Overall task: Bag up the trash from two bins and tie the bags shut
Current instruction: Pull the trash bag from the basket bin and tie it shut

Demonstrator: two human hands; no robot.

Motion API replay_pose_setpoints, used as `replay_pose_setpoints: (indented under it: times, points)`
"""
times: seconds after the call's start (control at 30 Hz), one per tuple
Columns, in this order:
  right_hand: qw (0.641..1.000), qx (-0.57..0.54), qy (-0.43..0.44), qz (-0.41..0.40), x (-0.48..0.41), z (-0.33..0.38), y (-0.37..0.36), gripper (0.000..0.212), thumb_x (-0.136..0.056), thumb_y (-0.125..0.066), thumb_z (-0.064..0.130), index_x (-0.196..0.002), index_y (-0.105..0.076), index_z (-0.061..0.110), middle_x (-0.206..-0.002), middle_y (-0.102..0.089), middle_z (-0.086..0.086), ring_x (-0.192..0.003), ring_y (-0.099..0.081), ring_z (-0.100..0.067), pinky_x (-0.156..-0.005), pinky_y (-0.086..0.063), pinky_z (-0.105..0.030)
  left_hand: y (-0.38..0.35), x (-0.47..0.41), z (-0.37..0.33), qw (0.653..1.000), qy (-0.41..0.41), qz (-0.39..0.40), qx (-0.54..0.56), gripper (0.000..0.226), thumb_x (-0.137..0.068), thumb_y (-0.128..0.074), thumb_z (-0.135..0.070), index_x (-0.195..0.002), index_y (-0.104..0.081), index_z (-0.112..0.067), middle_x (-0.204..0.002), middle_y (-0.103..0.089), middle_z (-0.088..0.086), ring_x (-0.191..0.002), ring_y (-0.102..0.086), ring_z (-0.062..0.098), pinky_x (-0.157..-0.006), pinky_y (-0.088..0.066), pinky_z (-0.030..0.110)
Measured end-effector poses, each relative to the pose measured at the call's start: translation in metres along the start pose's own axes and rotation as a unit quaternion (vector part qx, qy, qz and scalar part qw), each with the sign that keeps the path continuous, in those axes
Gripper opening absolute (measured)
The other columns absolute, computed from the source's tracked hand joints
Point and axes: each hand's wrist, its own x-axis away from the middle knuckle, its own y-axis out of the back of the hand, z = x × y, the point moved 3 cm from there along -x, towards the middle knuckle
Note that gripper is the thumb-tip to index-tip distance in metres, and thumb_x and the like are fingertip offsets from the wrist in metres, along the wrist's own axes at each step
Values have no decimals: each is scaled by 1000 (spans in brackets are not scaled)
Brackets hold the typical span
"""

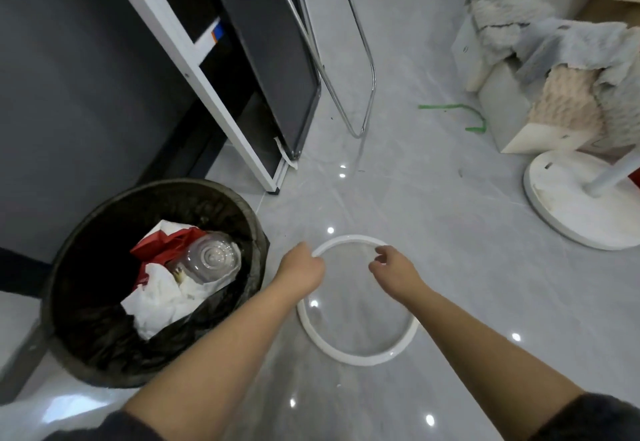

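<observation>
**Both hands at the white ring**

The left hand point(304, 267) grips the ring point(360, 360) at its 10 o'clock edge, fingers curled round it. The right hand point(394, 267) is at the 2 o'clock edge with fingers bent; I cannot tell whether it holds the ring. The bin point(79, 373), lined with a black bag point(104, 333), stands at the ring's 9 o'clock. It holds paper point(156, 305), a red wrapper point(166, 243) and a clear cup point(211, 260).

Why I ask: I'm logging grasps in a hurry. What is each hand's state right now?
Left hand: grips the white ring at its rim.
Right hand: fingers curled by the ring; whether it grips cannot be told.
</observation>
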Motion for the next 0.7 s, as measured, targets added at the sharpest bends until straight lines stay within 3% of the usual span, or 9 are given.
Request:
replay_pose_setpoints:
  times: [0.1,0.23,0.33,0.43,0.5,0.57,0.7]
  points:
    - [997,-78,-2,20,15,36,-6,46,-87,-49,23,-133,-47,15,-111,-61,-3,-101,-60,-21,-95,-49,-39,33,18,-7,996,-35,-20,83,22,-88,-47,-11,-70,-56,-19,-91,-67,9,-84,-64,26,-76,-54,30]
    - [977,-190,-22,93,38,85,-31,32,-92,-49,15,-121,-54,4,-114,-62,-19,-97,-60,-25,-85,-50,-39,94,53,-6,980,-62,-53,179,22,-87,-46,-3,-73,-61,-11,-73,-66,11,-60,-66,22,-51,-53,29]
    - [963,-235,-48,126,47,114,-55,20,-94,-48,21,-110,-53,10,-115,-62,-11,-97,-59,-23,-87,-51,-40,155,69,11,976,-110,-164,88,20,-87,-49,-10,-76,-65,-17,-72,-68,0,-65,-66,17,-61,-53,31]
    - [948,-265,-75,159,50,129,-80,26,-94,-49,27,-113,-55,10,-118,-61,-11,-99,-60,-25,-82,-53,-39,212,73,49,947,-113,-302,7,17,-86,-50,-13,-84,-65,-20,-76,-60,-11,-68,-54,5,-69,-40,26]
    - [940,-273,-84,185,50,133,-93,26,-93,-50,30,-107,-60,11,-109,-63,-10,-92,-62,-24,-75,-53,-35,239,67,86,928,-85,-361,-42,17,-86,-49,-14,-90,-64,-18,-86,-58,-5,-77,-53,14,-73,-39,29]
    - [937,-274,-95,194,50,135,-98,20,-91,-50,29,-90,-62,13,-92,-64,-7,-79,-61,-22,-74,-52,-34,253,59,123,924,-51,-370,-86,16,-86,-49,-14,-92,-63,-16,-96,-58,4,-86,-54,23,-75,-42,34]
    - [933,-290,-113,180,38,140,-101,17,-89,-51,28,-79,-60,16,-77,-61,-3,-71,-59,-20,-84,-50,-35,264,49,166,929,0,-364,-64,16,-91,-46,-14,-94,-61,-11,-100,-56,8,-83,-46,19,-73,-37,33]
